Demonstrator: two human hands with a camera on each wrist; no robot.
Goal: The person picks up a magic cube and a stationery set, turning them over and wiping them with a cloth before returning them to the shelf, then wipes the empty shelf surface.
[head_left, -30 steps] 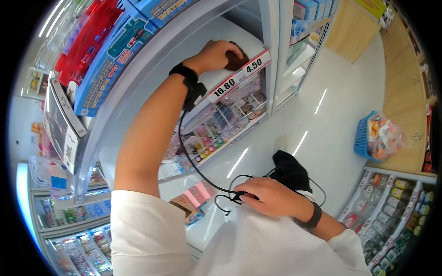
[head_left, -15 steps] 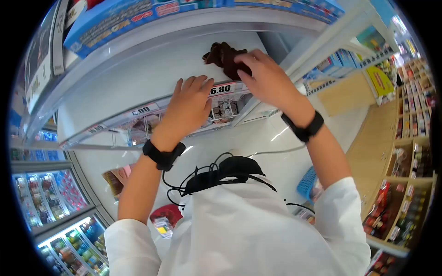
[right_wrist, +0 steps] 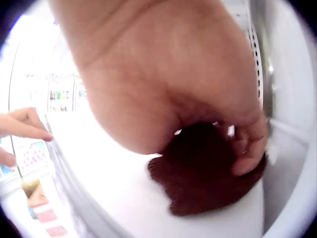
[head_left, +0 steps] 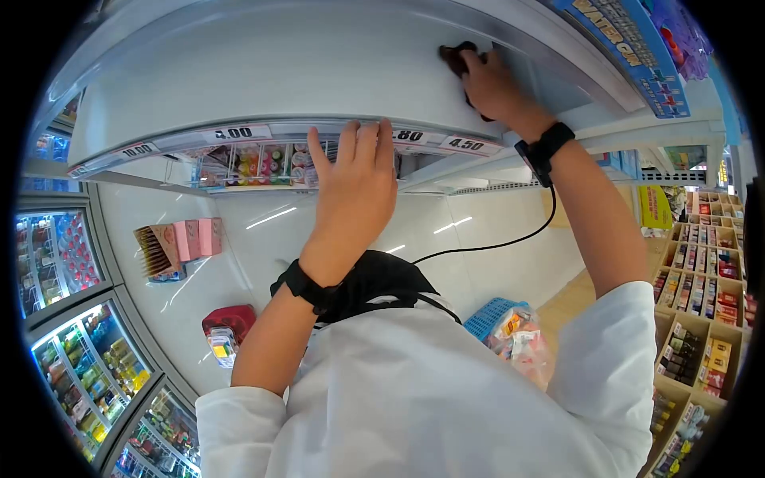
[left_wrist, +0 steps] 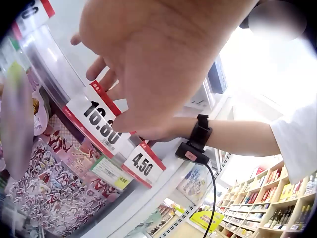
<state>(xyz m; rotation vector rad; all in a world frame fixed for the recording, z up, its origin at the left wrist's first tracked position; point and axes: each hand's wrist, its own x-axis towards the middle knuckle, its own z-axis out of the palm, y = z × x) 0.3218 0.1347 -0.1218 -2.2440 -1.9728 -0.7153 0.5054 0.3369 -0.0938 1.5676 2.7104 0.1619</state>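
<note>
A dark brown cloth (head_left: 457, 60) lies bunched on the white shelf (head_left: 279, 72), towards its right end by the grey side panel. My right hand (head_left: 498, 92) grips it from above, and in the right wrist view the fingers curl over the crumpled cloth (right_wrist: 203, 173) with part of it spread on the shelf. At the shelf's front edge, my left hand (head_left: 355, 183) holds nothing, its fingers straight and spread across the price strip. Beside that hand, the left wrist view shows a 16.80 price label (left_wrist: 96, 119) and a 4.50 label (left_wrist: 143, 164).
Above the shelf at right is a blue water gun box (head_left: 625, 52). Small goods (head_left: 255, 163) hang below the strip. A black cable (head_left: 494, 248) runs from my right wrist. On the floor are a blue basket (head_left: 490, 316), pink boxes (head_left: 198, 239) and a red container (head_left: 229, 320).
The brown cloth went from my left hand to my right, then farther back and right on the shelf. My right hand came up from my waist; the left let go and moved to the front edge.
</note>
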